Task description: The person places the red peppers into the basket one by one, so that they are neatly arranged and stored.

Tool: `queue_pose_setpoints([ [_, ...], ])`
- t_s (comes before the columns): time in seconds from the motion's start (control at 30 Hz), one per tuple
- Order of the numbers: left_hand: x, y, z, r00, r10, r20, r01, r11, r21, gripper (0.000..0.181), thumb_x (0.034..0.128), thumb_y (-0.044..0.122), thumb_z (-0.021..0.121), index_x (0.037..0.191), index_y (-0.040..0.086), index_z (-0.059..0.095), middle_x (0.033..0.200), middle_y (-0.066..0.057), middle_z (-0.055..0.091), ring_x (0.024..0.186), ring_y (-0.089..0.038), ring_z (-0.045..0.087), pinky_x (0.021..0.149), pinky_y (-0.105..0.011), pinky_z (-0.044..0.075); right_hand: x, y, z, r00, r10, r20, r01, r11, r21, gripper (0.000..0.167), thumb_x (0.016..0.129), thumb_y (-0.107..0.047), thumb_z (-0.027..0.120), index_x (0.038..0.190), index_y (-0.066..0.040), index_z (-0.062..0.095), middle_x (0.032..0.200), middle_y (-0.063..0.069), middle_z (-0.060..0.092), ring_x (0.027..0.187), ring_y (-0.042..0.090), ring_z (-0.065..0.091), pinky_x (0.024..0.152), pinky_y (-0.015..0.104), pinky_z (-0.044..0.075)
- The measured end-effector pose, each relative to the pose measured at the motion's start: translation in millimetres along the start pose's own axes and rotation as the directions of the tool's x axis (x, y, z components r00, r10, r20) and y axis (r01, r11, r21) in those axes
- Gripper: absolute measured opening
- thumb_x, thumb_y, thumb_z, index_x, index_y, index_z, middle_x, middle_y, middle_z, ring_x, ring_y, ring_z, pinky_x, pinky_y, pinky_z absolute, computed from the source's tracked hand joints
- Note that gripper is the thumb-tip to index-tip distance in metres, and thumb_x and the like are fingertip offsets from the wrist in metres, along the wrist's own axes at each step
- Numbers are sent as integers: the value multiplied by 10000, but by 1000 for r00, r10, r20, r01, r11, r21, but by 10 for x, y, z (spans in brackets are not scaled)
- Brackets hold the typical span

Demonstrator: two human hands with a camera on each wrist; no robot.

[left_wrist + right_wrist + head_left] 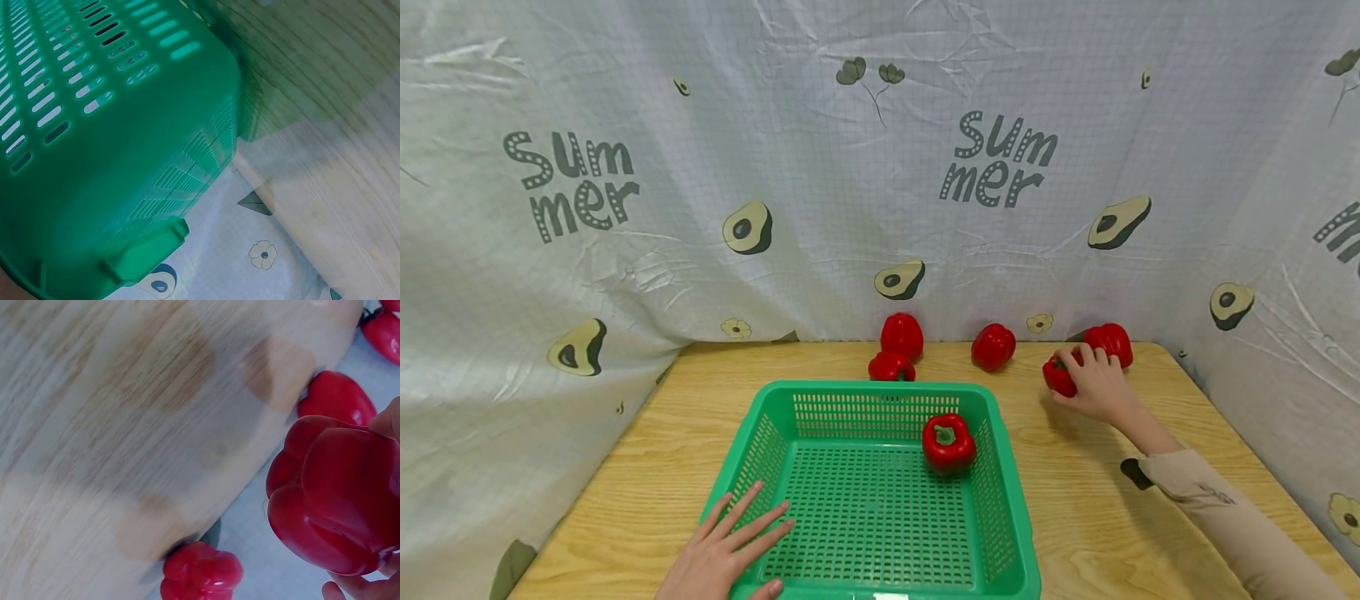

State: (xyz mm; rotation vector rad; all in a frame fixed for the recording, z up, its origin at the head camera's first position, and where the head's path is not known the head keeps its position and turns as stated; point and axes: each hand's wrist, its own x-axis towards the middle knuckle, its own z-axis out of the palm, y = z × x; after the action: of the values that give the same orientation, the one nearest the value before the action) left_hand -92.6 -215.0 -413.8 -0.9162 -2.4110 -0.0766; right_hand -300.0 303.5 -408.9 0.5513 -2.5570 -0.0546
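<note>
A green plastic basket holds one red bell pepper near its right wall. At the basket's front left, the left hand rests with fingers spread over the rim. On the right of the table, the right hand grips a red pepper with its fingers curled round it, just in front of another pepper. The right wrist view shows the gripped pepper large, between thumb and fingers. In the left wrist view the basket's wall fills much of the picture.
Behind the basket, two red peppers touch at the table's back edge, with another pepper to their right. A printed white cloth hangs behind the wooden table.
</note>
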Motion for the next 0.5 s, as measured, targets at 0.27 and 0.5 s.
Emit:
queue_pose_setpoints([
  [0.27, 13, 3, -10, 1000, -5, 1, 5, 1000, -4, 534, 697, 519, 643, 1169, 274, 591, 1200, 94, 581, 1391, -36, -11, 1112, -185, -106, -23, -158, -164, 1000, -8, -23, 10, 997, 71, 510, 649, -351, 708, 1044, -92, 515, 982, 182, 502, 795, 368, 491, 607, 470, 392],
  [0.5, 9, 18, -3, 999, -26, -23, 26, 1000, 1, 548, 700, 546, 629, 1166, 260, 594, 1188, 83, 591, 1392, -39, 3, 1115, -180, -89, -10, -367, -363, 999, -27, -46, 33, 990, 140, 494, 651, -347, 717, 1043, -114, 526, 1022, 147, 521, 845, 340, 499, 654, 456, 395],
])
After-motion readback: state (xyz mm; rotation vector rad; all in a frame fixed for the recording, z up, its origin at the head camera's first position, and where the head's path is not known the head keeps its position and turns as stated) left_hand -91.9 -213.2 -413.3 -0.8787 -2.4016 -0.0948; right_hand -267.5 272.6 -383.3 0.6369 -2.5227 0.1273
